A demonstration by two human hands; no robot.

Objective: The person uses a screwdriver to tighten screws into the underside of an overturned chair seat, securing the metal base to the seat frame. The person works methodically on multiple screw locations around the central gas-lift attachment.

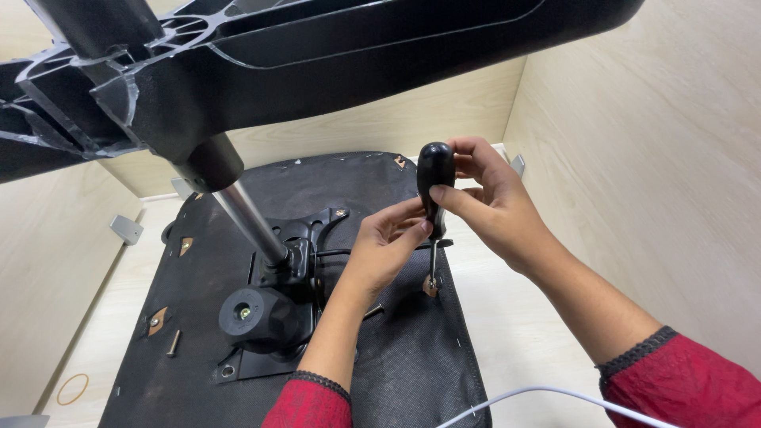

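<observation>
An office chair seat (214, 261) lies upside down, its black fabric underside facing up. My right hand (491, 206) grips the black handle of a screwdriver (435, 178) held upright. The screwdriver's metal shaft points down at a screw in a small brown mounting hole (430, 285) near the seat's right edge. My left hand (388, 246) steadies the screwdriver low on the handle with its fingertips. Both my sleeves are red with dark trim.
The black tilt mechanism (277, 309) with its round knob (250, 311) is bolted at the seat's centre. A chrome gas cylinder (250, 218) rises from it to the black star base (238, 55) overhead. A loose screw (173, 342) lies on the seat at left. Pale wood walls enclose the space. A white cable (547, 394) runs at lower right.
</observation>
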